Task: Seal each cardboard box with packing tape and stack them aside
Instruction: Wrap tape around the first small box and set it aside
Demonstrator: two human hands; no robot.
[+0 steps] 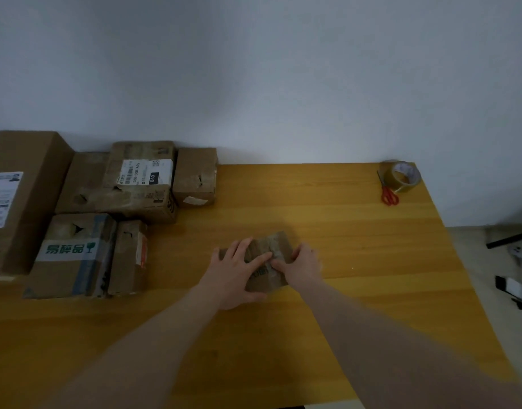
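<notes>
Both forearms reach in | L hand flat, fingers spread on small box | R hand grips its right end | risk: flaps spring open, tape roll + scissors far across bench

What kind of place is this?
Probably a home parcel-packing spot: used shipping boxes crowd a wooden table against a bare wall, with a packing tape roll and red-handled scissors.

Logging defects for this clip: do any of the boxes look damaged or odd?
Yes. Several stacked boxes at the left show torn holes: the small back box, the flat box and the green-label box. The small box under both hands looks crumpled.
</notes>
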